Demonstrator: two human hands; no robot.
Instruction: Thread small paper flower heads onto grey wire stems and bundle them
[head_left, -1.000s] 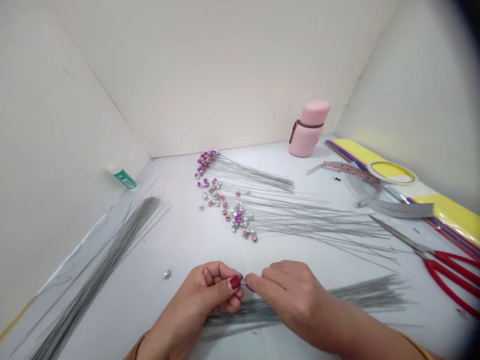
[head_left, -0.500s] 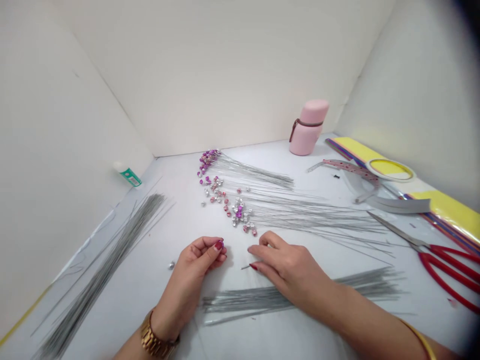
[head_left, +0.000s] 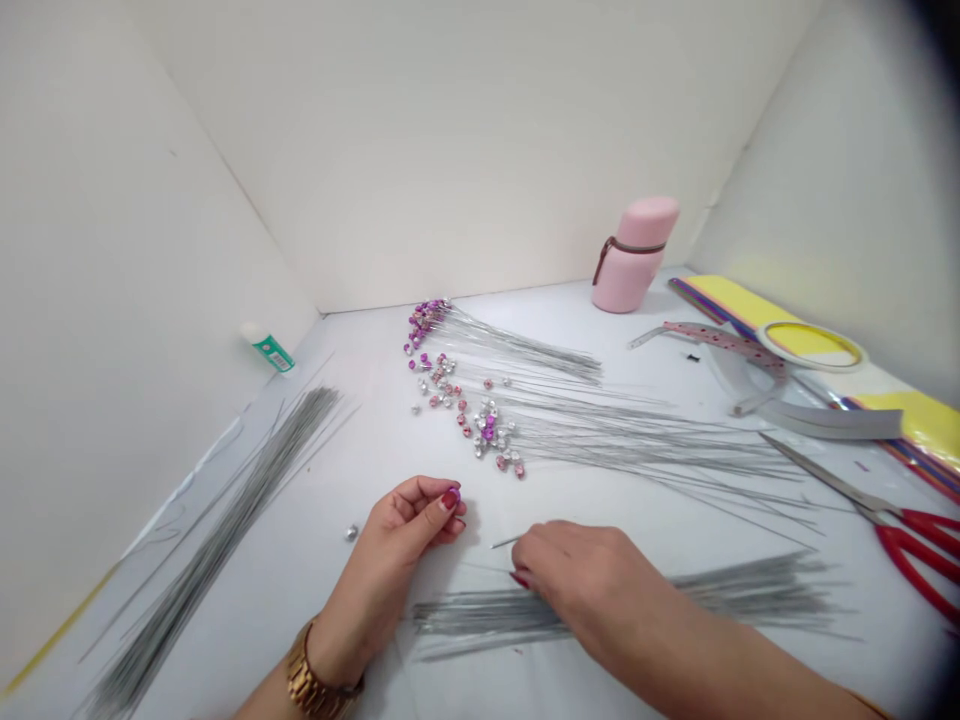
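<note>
My left hand point(head_left: 412, 530) pinches a small purple bead point(head_left: 454, 495) between thumb and forefinger. To its right, my right hand point(head_left: 577, 570) is curled over a bundle of grey wires point(head_left: 480, 612), and a short piece of thin metal point(head_left: 505, 542) sticks out from its fingers toward the left. Beyond both hands lie wires point(head_left: 645, 430) tipped with silver and pink beads point(head_left: 495, 425). Farther back is another wire bunch point(head_left: 525, 340) with purple beads point(head_left: 427, 318). A loose silver bead point(head_left: 351, 533) rests left of my left hand.
A long wire bundle point(head_left: 225, 530) lies at the left, near a green-and-white tube point(head_left: 272, 352). A pink flask point(head_left: 634, 258) stands at the back. At the right are red-handled scissors point(head_left: 874, 502), a tape roll point(head_left: 861, 350), ribbons point(head_left: 832, 420) and yellow sheets point(head_left: 919, 422).
My right hand has moved down onto the near wire bundle, its fingers more curled. My left hand still pinches the bead. The whole view has shifted slightly.
</note>
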